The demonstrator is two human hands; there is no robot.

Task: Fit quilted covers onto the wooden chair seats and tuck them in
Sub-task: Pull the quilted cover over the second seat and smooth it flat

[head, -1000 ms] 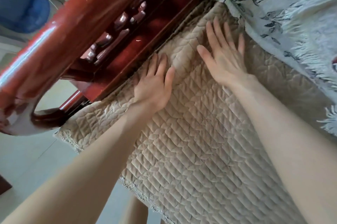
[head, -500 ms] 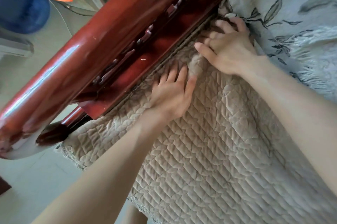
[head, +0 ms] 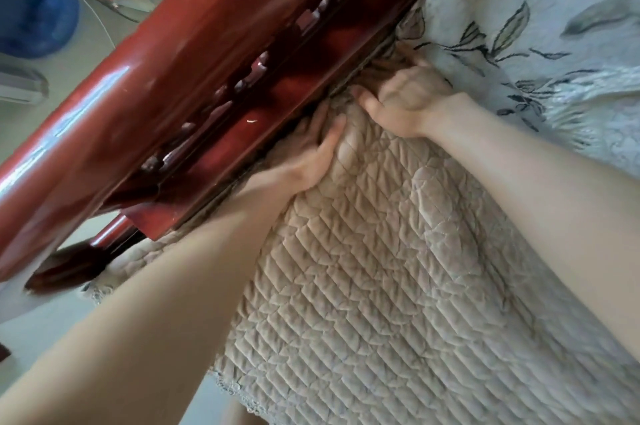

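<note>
Beige quilted cover point(head: 363, 286) bunched where both hands, left hand point(head: 311, 154) and right hand point(head: 405, 99), pressed it with curled fingers against the red wooden chair frame point(head: 207, 85).

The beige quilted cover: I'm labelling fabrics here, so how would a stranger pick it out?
Start at the red wooden chair frame. The beige quilted cover spreads below it, both hands pressing its edge against the wood. Unlike the pale leaf-printed fabric beside it, it's plain tan with stitched ridges.

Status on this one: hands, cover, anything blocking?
Left hand and right hand pressing beige quilted cover into the gap at the red wooden armrest. Cover bunched there. Floral fabric crowds the right hand.
</note>
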